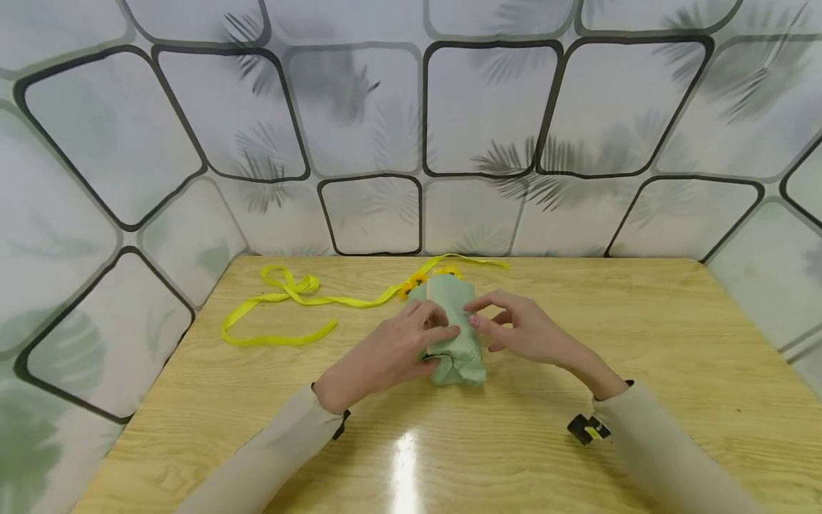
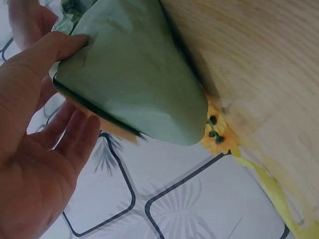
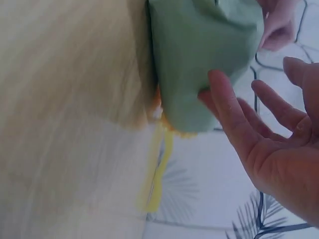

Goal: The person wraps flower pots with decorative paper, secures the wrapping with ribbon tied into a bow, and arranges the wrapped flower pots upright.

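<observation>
A small bouquet wrapped in pale green paper (image 1: pixel 452 296) lies on the table. Yellow flowers with dark centres (image 2: pixel 215 127) peek out at its far end. My left hand (image 1: pixel 398 346) grips the left side of the wrapping, its thumb (image 2: pixel 70 44) on the paper and the other fingers around the edge. On the other side, my right hand (image 1: pixel 529 332) is held with loosely bent fingers (image 3: pixel 227 102) at the paper, holding nothing. Whether those fingertips touch it is hard to tell. The flower stems are hidden inside the wrapping.
A long yellow ribbon (image 1: pixel 349 301) lies loosely looped at the back left of the wooden table (image 1: pixel 642 335), one end running behind the bouquet. Patterned cloth (image 1: pixel 491 107) stands behind the table and along its sides.
</observation>
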